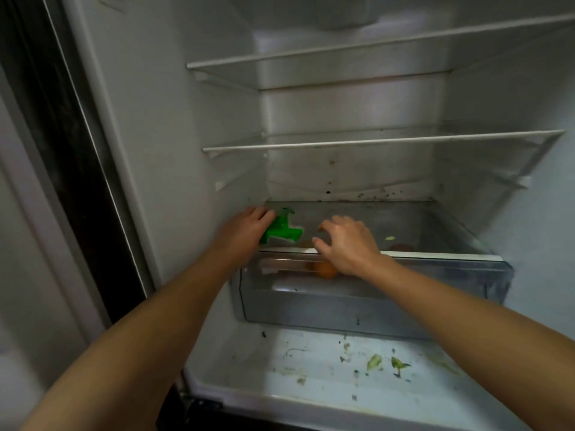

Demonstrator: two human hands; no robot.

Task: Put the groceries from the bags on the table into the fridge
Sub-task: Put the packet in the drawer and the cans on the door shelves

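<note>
The fridge stands open in front of me. Both my arms reach over the clear crisper drawer (373, 293) at the bottom. My left hand (249, 225) grips a bright green bag (281, 230) at the drawer's left rear corner. To the right of the bag, my right hand (345, 244) hovers over the drawer's front rim with its fingers spread, holding nothing. Through the drawer's front wall an orange fruit (325, 270) shows just below my right hand. A second reddish-orange fruit (401, 246) lies further right inside the drawer.
Two glass shelves, the lower one (373, 141) and the upper one (357, 49), sit bare above the drawer. The fridge floor (326, 374) below the drawer carries green leaf scraps and dirt. The dark door seal (77, 150) runs down the left.
</note>
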